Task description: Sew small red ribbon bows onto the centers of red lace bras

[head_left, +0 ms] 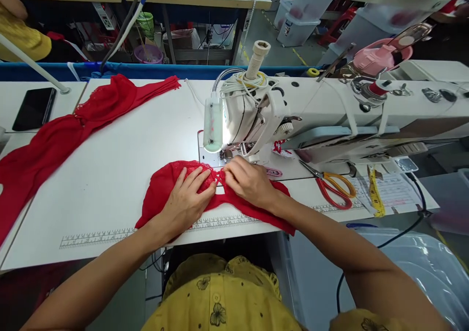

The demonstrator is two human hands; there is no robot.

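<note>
Feeding a red lace garment (164, 189) under the needle of the sewing machine (300, 111), by the look of it. Lying at the centre of the table (120, 145), that garment, its middle straps drawn toward twelve o'clock, right up to the presser foot. Pressing flat on the left cup with the left hand (188, 194), fingers spread open and pointing toward one o'clock. Bearing down on the right half with the right hand (249, 180), fingers curled together and pinching the fabric just by the needle area; exact grip hard to tell from here. Glowing above at twelve o'clock, the machine lamp (213, 124). Resting at three o'clock, orange-handled scissors (335, 187), with a yellow tape measure (374, 192) just beyond. Spreading out at nine to ten o'clock, more red fabric (54, 140), and a dark phone (34, 108) past it. Judging the step: lining up the seam. Calling next for steady, even guiding with both hands, keeping fingertips well off the needle.
</note>
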